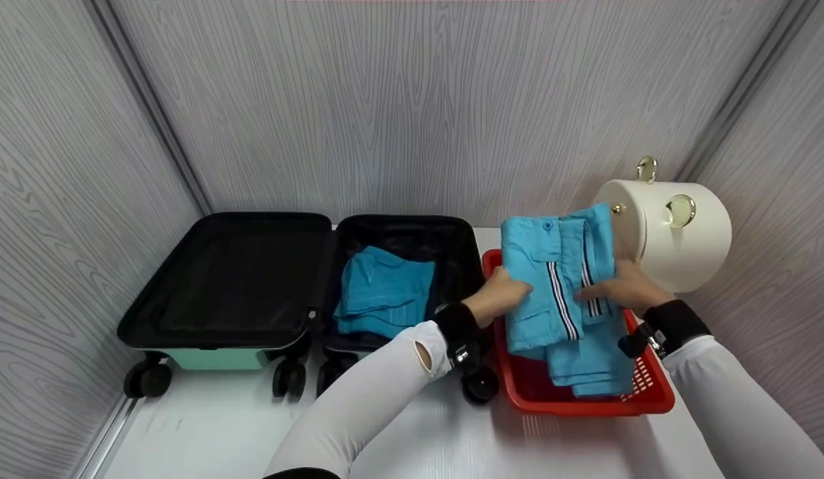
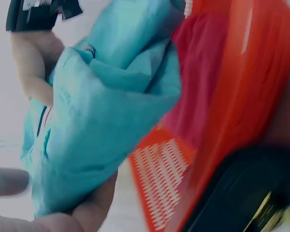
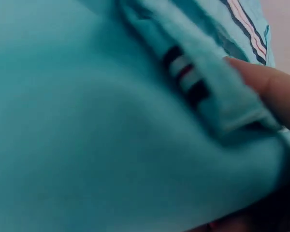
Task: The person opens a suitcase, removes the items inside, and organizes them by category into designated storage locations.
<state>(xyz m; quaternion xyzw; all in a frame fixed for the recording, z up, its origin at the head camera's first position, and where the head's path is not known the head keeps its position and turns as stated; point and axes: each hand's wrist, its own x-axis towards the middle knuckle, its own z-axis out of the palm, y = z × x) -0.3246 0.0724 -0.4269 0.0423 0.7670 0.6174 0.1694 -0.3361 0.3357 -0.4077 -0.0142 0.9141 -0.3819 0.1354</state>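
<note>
Blue shorts (image 1: 535,293) with dark-and-white side stripes are held folded above a red basket (image 1: 572,407). The left hand (image 1: 500,297) grips their left edge, thumb on top. On the other side the right hand (image 1: 621,289) pinches the cloth, its thumb over the stripe; in the right wrist view its finger (image 3: 268,87) lies on a striped fold. In the left wrist view the shorts (image 2: 101,116) hang bunched between both hands. Part of the blue cloth hangs down over the basket, and red cloth (image 2: 203,72) lies inside it. Folded blue clothing (image 1: 385,293) rests in the suitcase's right half.
The black-lined suitcase (image 1: 232,279) lies open at left and centre, its black wheels (image 1: 480,386) jutting toward the front beside the basket. Behind the basket at right is a cream cylindrical case (image 1: 691,233) with gold fittings. Grey wood-patterned walls (image 1: 412,106) enclose the back and sides.
</note>
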